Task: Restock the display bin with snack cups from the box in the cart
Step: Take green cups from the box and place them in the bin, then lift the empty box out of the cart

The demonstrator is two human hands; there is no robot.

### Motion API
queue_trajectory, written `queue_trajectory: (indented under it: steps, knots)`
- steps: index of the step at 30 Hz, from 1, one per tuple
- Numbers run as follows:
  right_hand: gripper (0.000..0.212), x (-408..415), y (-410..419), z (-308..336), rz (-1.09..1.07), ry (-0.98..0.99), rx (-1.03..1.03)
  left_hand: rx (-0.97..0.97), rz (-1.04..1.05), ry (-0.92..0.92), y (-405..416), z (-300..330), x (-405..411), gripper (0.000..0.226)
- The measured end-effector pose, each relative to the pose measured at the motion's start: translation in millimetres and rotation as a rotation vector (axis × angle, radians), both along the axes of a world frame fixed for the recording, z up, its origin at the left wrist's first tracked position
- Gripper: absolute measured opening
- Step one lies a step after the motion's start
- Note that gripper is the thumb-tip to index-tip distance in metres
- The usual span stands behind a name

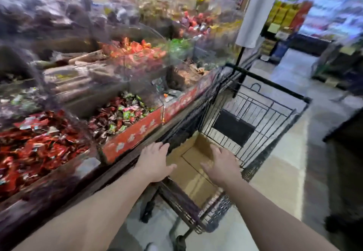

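An open cardboard box [193, 163] sits in a black wire shopping cart [255, 121]; what shows of its brown floor is bare, and I see no snack cups. My left hand [155, 161] hovers over the box's left edge, fingers spread, holding nothing. My right hand [223, 165] reaches over the box's right side, also open with nothing in it. Clear display bins [125, 117] full of wrapped sweets run along the left, close against the cart. The picture is blurred by motion.
Red price strips [131, 140] front the bins. A roll of white plastic bags [255, 13] hangs on a pole behind the cart. The tiled aisle floor [284, 172] opens to the right; a dark fixture [345, 162] stands at the right edge, with shelves in the background.
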State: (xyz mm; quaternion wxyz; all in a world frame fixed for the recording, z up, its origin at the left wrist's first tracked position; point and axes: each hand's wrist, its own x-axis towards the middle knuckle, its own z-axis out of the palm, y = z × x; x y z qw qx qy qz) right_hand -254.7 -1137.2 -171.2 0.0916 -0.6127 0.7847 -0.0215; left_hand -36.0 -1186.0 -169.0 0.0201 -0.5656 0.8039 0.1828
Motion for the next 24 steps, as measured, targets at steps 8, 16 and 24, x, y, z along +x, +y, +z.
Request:
queue_trajectory:
  steps: [8,16,24]
  knots:
    - [0.080,-88,-96,-42,-0.056,-0.004,0.121,0.160,0.175,0.030,-73,-52,-48,0.086]
    - [0.086,-146,-196,-116,0.135,-0.017,0.303,0.282,0.484,0.031,-91,-118,-93,0.086]
    - [0.090,-209,-290,-195,0.363,-0.041,0.452,0.395,0.923,0.035,-86,-178,-167,0.089]
